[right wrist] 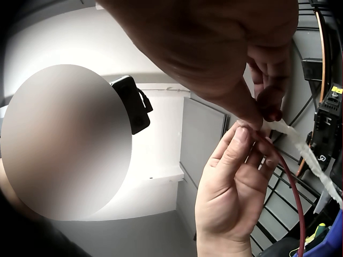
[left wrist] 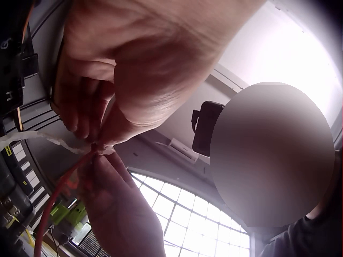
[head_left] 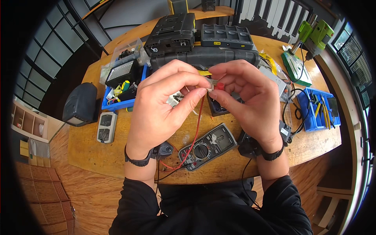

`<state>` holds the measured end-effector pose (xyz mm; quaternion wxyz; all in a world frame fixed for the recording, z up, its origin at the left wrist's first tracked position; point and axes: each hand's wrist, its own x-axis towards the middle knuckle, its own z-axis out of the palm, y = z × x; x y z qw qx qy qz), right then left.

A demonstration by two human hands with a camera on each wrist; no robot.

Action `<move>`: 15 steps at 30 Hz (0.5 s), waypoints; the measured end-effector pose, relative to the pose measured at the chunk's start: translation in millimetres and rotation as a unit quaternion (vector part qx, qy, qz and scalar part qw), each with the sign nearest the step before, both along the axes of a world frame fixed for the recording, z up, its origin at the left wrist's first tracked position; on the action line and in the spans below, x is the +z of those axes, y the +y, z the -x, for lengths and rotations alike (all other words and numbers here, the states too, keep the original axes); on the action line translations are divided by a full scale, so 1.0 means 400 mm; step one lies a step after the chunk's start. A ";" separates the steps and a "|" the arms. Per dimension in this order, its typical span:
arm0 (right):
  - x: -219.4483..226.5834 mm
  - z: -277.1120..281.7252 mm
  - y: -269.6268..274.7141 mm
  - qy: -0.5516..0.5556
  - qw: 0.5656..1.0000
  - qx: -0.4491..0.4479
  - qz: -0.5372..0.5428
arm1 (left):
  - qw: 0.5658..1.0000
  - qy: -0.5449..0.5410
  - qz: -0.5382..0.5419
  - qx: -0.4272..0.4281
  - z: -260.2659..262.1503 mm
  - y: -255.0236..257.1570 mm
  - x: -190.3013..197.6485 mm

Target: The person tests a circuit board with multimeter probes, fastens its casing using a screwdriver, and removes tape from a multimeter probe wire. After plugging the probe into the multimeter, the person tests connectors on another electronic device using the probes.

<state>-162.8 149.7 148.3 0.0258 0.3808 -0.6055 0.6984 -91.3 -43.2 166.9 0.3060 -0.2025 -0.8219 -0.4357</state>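
Observation:
In front of my chest, my left hand [head_left: 158,103] and right hand [head_left: 252,96] meet at their fingertips. The left thumb and forefinger pinch a red wire [right wrist: 295,198] near its upper end. Right thumb and fingers close in on the same spot, pinching a whitish, tape-like strip [right wrist: 308,152] against the wire. That strip trails off beyond the hands in both wrist views. A small red piece [head_left: 220,85] shows between the right fingers; its kind is hidden. Below the hands, a grey multimeter [head_left: 213,144] lies on the table, and the red wire hangs down across it.
Behind the hands stand a black case [head_left: 170,33] and a multi-slot black charger [head_left: 227,37]. Blue bins with tools flank the work, one at left [head_left: 121,105] and another at right [head_left: 313,121]. A green drill [head_left: 320,37] stands at back right. Cables lie about the wooden table [head_left: 90,156].

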 end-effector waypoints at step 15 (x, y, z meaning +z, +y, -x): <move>-0.011 0.007 0.007 0.048 0.999 -0.016 -0.005 | 1.000 0.020 0.014 -0.006 0.005 -0.001 -0.010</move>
